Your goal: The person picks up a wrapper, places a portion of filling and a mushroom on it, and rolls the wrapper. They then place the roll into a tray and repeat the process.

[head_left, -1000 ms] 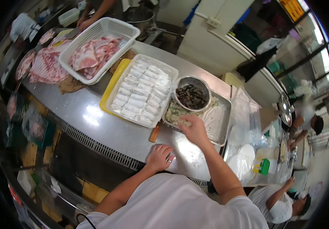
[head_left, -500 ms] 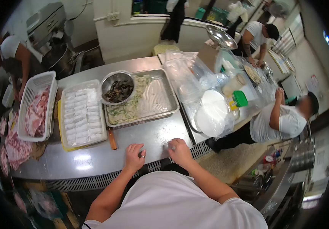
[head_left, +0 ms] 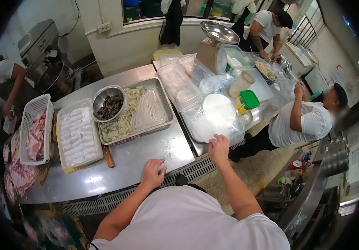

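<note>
My right hand point(head_left: 219, 151) is at the near edge of a stack of round white wrappers point(head_left: 219, 110), which lies on clear plastic at the right. Its fingers are slightly bent and apart, with the fingertips at the stack's edge; no wrapper shows lifted. My left hand point(head_left: 152, 173), a ring on one finger, hovers over the front of the steel table point(head_left: 146, 152) with curved, parted fingers and nothing in them. Beyond it a steel tray point(head_left: 162, 121) holds a chopped, greenish-white filling point(head_left: 125, 125). A metal bowl point(head_left: 100, 92) of dark pieces rests on the tray's left part.
White rolls point(head_left: 78, 137) fill a plastic tray left of the filling, beside a wooden handle point(head_left: 108, 156). A white basket point(head_left: 48, 109) holds raw meat. A green-lidded tub point(head_left: 248, 101), a jar point(head_left: 242, 83) and a scale point(head_left: 213, 56) stand right. Co-workers stand at both sides.
My right hand has moved right and forward from the table's front to the wrapper stack. My left hand stays near the front edge. The view has shifted to the right.
</note>
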Demonstrator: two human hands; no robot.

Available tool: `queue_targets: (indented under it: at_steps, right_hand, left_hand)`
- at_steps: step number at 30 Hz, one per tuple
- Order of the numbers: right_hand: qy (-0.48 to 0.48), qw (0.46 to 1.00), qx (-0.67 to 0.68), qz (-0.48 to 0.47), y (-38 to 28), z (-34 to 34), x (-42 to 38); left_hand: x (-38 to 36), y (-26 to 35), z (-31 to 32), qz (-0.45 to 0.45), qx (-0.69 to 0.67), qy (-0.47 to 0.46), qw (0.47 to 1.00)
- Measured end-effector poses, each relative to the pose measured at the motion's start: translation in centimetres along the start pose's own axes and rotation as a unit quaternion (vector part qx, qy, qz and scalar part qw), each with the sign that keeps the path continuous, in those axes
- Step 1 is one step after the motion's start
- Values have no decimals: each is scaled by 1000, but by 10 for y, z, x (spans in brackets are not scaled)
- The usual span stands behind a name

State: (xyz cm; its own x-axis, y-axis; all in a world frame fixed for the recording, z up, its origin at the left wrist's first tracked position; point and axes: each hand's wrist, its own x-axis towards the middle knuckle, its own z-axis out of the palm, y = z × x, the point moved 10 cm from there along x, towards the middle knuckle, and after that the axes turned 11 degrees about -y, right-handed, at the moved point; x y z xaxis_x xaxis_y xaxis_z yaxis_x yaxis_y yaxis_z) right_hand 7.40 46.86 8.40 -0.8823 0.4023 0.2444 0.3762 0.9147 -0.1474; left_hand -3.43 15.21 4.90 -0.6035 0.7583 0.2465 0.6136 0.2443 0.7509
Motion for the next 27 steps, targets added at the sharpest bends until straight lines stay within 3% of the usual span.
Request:
queue_targets:
  at_steps: [8,11,13,16,20,27]
  right_hand:
    - [-88,973,125,-175,-129,11,-13]
    - [-126,937,161,-284,-175,23,-28]
    - [-115,916,174,-342,-195,20,-33]
    - [-128,920,195,-315,-198,15,-22]
    - [-206,916,156,-308,-199,57,-24]
    - [-236,922,204,-229,-187,84,-19]
  left_hand:
    - [31,47,-22,24,57,11,998]
    - [42,56,-18,40,200,-64,977]
    - [27,11,-10,27,219,-66,973]
    - [1,-18,-29,-25,239,-30,970]
    - [-37,-41,-43,-94,233,-10,968]
    - [-70,-58,-48,-110,137,43,984]
